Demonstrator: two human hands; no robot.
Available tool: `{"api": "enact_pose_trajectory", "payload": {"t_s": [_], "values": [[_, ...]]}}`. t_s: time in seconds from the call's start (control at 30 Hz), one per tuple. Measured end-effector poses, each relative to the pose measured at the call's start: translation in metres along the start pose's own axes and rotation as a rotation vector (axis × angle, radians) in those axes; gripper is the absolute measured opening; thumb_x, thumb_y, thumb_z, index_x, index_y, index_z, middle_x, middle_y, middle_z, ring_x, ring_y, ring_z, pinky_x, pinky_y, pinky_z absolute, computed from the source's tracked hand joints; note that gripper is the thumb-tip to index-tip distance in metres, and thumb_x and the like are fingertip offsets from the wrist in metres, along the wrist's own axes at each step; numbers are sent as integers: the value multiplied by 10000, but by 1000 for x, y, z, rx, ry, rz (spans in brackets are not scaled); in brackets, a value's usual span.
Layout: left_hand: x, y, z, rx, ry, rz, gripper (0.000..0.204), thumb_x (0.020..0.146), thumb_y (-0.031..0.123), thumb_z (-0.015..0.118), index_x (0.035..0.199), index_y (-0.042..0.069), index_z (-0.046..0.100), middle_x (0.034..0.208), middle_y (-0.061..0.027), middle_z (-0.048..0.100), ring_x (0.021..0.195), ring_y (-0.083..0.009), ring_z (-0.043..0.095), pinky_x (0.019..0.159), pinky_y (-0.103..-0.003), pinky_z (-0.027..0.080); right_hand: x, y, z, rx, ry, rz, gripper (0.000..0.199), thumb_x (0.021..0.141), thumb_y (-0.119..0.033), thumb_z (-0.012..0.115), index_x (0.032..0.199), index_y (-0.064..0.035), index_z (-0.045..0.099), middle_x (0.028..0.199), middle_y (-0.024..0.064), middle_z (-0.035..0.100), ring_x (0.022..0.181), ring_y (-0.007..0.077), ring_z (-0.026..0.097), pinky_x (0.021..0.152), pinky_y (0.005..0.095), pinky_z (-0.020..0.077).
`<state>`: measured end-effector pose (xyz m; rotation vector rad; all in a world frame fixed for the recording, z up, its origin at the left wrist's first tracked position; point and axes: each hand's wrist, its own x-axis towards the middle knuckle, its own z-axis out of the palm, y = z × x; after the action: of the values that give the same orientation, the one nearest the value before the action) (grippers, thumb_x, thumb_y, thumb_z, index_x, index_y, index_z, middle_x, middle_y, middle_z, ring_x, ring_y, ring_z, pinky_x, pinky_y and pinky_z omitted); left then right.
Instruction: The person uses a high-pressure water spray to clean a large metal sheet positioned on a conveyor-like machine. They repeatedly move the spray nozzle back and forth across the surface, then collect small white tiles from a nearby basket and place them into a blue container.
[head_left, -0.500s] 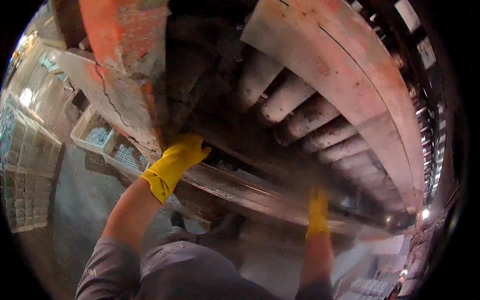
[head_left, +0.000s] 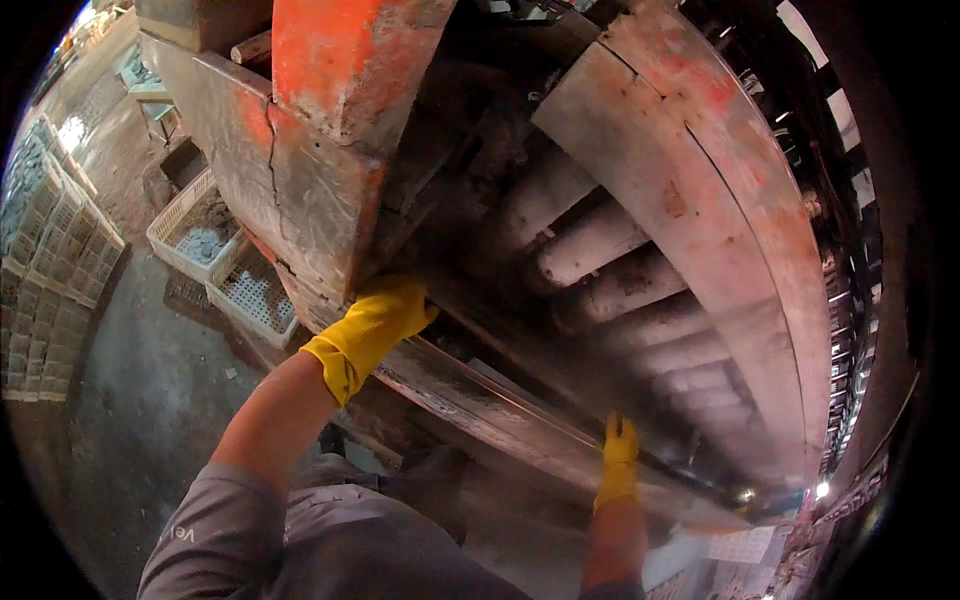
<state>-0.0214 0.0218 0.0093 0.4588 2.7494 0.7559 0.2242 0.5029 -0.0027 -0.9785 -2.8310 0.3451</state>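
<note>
My left hand (head_left: 385, 315), in a yellow rubber glove, is closed at the near edge of a worn machine, beside its orange-painted post (head_left: 345, 70). Its fingers curl inward; what they grip is hidden in the dark gap. Farther right along the same long metal rail (head_left: 480, 385), my right hand (head_left: 619, 460), gloved alike, has its fingers bent over the inner edge. Whatever lies in them cannot be made out. Beyond both hands runs a row of dusty rollers (head_left: 610, 245), with a long dark strip (head_left: 530, 350) on the near side.
A wide, dirty metal side plate (head_left: 700, 200) borders the rollers on the far side. White plastic crates (head_left: 185, 225) stand on the floor at left, one holding grey pieces. Stacked crates (head_left: 60, 290) rise at the far left. A bright lamp (head_left: 822, 489) shines at right.
The view has shifted, so the machine's post and the crates appear farther right. My right hand sits slightly lower in the picture; my left hand stays at the same corner by the post.
</note>
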Motion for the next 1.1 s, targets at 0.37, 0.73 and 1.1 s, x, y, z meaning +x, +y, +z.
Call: {"api": "enact_pose_trajectory", "payload": {"t_s": [0.37, 0.73, 1.1], "values": [[-28, -21, 12, 49, 87, 4, 514, 940, 465, 644, 1269, 70, 677, 1335, -202, 658, 1220, -405, 617, 1054, -498, 483, -26, -10, 26, 337, 2, 33, 664, 993, -521, 598, 1496, -98, 506, 1303, 206, 671, 1092, 364, 685, 951, 449, 535], [-40, -15, 21, 112, 268, 147, 443, 931, 449, 684, 1179, 85, 725, 1172, -160, 735, 1086, -377, 682, 945, -481, 523, -53, 38, 16, 243, -20, -214, 527, 979, -431, 673, 1347, -55, 639, 1217, 156, 713, 994, 236, 729, 737, 348, 614], [-39, 7, 19, 223, 171, 80, 438, 921, 436, 702, 1193, 94, 722, 1151, -140, 741, 1072, -356, 686, 922, -483, 526, -62, 22, -15, 182, -38, -60, 484, 960, -457, 677, 1183, -30, 725, 1108, 166, 761, 1042, 301, 737, 883, 375, 566]]}}
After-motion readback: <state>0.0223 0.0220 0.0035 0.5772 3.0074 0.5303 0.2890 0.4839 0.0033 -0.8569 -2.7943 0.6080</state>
